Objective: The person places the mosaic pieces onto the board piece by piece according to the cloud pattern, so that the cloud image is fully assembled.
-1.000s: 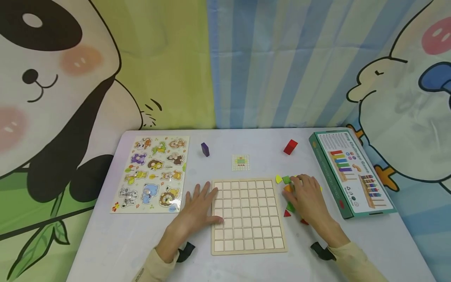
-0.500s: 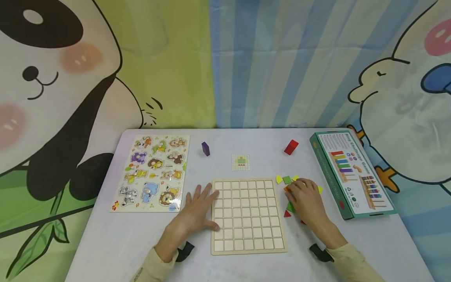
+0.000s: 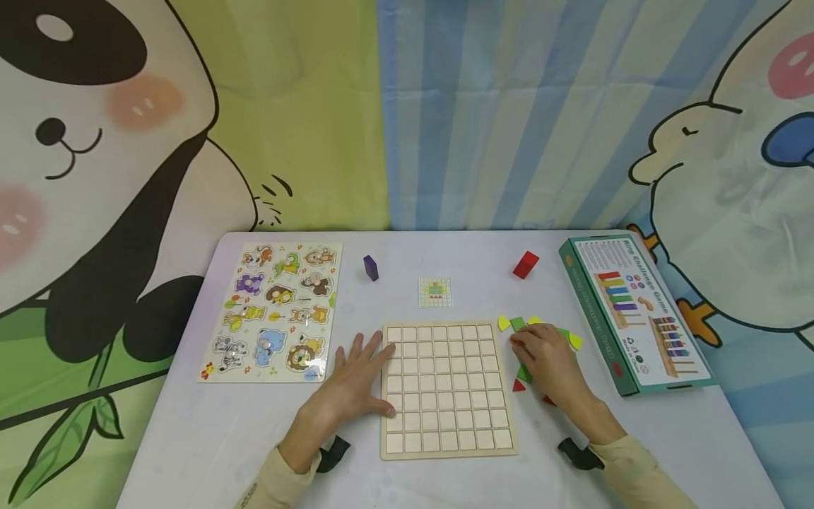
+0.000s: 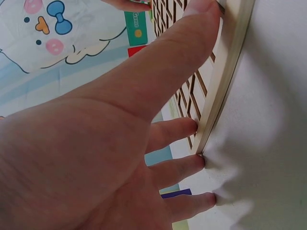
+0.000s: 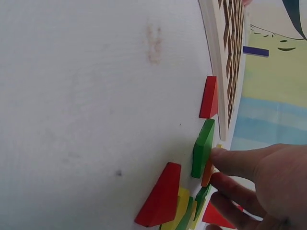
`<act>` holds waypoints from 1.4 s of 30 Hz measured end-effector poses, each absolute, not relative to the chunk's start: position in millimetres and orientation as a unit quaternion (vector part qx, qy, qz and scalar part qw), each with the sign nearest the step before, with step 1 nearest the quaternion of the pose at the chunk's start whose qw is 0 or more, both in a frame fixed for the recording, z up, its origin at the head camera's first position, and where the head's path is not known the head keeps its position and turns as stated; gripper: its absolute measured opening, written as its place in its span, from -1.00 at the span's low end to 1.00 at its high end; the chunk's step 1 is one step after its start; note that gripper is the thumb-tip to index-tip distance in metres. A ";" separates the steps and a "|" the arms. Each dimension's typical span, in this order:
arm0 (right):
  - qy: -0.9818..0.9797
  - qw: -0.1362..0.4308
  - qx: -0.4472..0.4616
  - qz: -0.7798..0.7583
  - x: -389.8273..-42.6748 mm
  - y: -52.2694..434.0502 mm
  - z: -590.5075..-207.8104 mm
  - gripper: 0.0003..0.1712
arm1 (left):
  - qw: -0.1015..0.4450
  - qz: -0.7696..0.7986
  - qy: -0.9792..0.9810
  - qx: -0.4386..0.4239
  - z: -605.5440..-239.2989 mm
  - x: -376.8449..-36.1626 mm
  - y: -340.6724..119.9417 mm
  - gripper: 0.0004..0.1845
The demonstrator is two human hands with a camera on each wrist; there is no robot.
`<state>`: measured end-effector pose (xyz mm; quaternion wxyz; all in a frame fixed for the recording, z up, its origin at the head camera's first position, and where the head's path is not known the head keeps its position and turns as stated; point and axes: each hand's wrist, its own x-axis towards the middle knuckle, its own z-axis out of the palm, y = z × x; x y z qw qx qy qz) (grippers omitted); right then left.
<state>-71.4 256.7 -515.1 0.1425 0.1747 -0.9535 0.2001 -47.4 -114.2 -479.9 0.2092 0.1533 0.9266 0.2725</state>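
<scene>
A wooden grid board (image 3: 448, 394) lies in the middle of the table. My left hand (image 3: 350, 389) is spread at its left side, thumb on the rim and fingertips at the edge, as the left wrist view also shows. Right of the board, my right hand (image 3: 555, 362) is over a group of small coloured blocks. Thumb and index finger pinch an orange block (image 5: 207, 173), mostly hidden in the head view. Close by lie a green block (image 5: 203, 149), a red triangle (image 3: 518, 385), another red block (image 5: 160, 199) and yellow blocks (image 3: 575, 341).
A small pattern card (image 3: 435, 293) lies behind the board. A purple block (image 3: 371, 268) and a red block (image 3: 526, 265) stand farther back. An animal puzzle sheet (image 3: 270, 311) is at the left, a green game box (image 3: 636, 314) at the right.
The right hand's fingers have drawn together over the orange block, which no longer shows in the head view. More green and yellow blocks show beside the hand. The left hand has barely moved.
</scene>
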 end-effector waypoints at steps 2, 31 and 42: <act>-0.955 0.141 0.166 0.200 -71.5 256.0 -514.3 -0.79 | 0.209 0.274 0.926 0.153 -480.1 -47.6 -114.6 0.18; -0.909 0.188 0.269 0.259 -88.5 216.6 -499.8 -0.78 | 0.195 0.258 0.934 0.156 -485.1 -49.1 -116.3 0.26; -0.876 0.152 0.388 0.243 -98.2 172.7 -507.0 -0.82 | 0.192 0.249 0.936 0.159 -487.1 -47.9 -115.9 0.28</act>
